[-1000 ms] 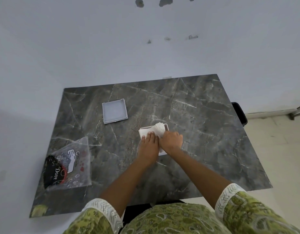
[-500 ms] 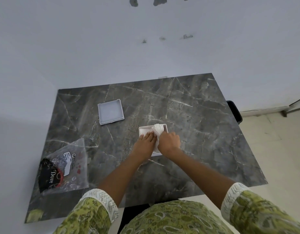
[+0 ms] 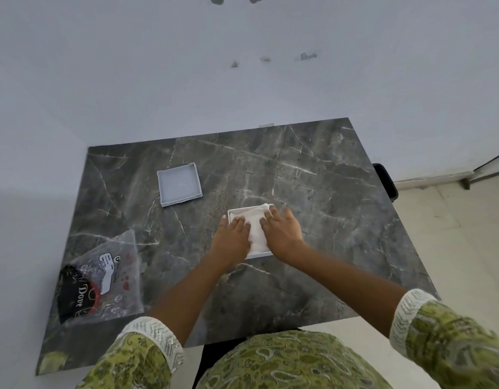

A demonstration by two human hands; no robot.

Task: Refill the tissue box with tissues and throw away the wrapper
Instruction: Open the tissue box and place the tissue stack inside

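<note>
A square white tissue box [image 3: 233, 213] sits open near the middle of the dark marble table [image 3: 326, 220]. White tissues [image 3: 256, 228] lie inside it. My left hand [image 3: 233, 239] rests flat on the left part of the tissues, fingers spread. My right hand [image 3: 282, 228] lies flat on their right part. Both palms press down and grip nothing. The box lid [image 3: 179, 184] lies upturned at the back left. The clear plastic wrapper [image 3: 102, 279] with black print lies flat near the table's left front corner.
A white wall runs behind and to the left of the table. A black bin [image 3: 385, 181] stands on the floor past the table's right edge. Tiled floor [image 3: 453, 234] lies to the right.
The bunched tissues that stood up above the box now lie flat in it. Both hands have spread out flat on top of them. The camera has tilted slightly.
</note>
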